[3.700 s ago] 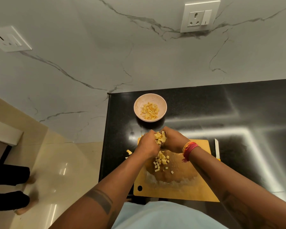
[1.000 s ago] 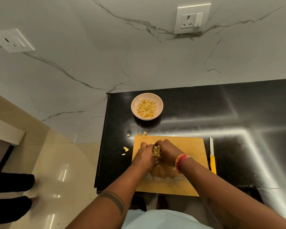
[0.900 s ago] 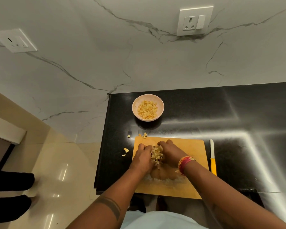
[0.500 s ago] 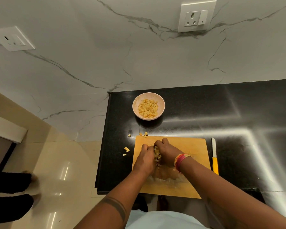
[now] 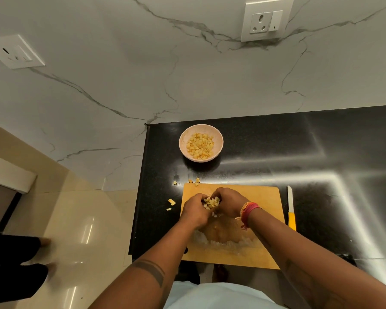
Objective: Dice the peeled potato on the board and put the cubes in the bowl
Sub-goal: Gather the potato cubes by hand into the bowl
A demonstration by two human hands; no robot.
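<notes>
Spanning the lower right: the counter (image 5: 265,141), dark and glossy, carries everything.
Board: the board (image 5: 259,197) lies near the counter's front edge, long axis running 9 to 3 o'clock; a wet starchy smear marks its near half.
Bowl: the bowl (image 5: 201,143) stands at 12 o'clock from the board, apart from it, already part-filled with cubes.
Left grip: the left hand (image 5: 195,211) is cupped, palm turned toward 3 o'clock, closed around one side of the heap.
Right grip: the right hand (image 5: 228,202) mirrors it from the other side, fingers curled in; together the two hold the load.
Knife: the knife (image 5: 290,207) rests on the counter just beside the board's right edge, blade toward 12 o'clock, yellow handle toward 6.
Load: the potato cubes (image 5: 211,202) sit pinched between both palms over the board's centre; a few hang loose beneath.
Key relation: the bowl lies straight toward 12 o'clock from the grip, slightly nearer the left hand, so the carry likely goes directly away from the body.
Strays: loose cubes (image 5: 194,181) lie on the counter past the board's far-left corner.
</notes>
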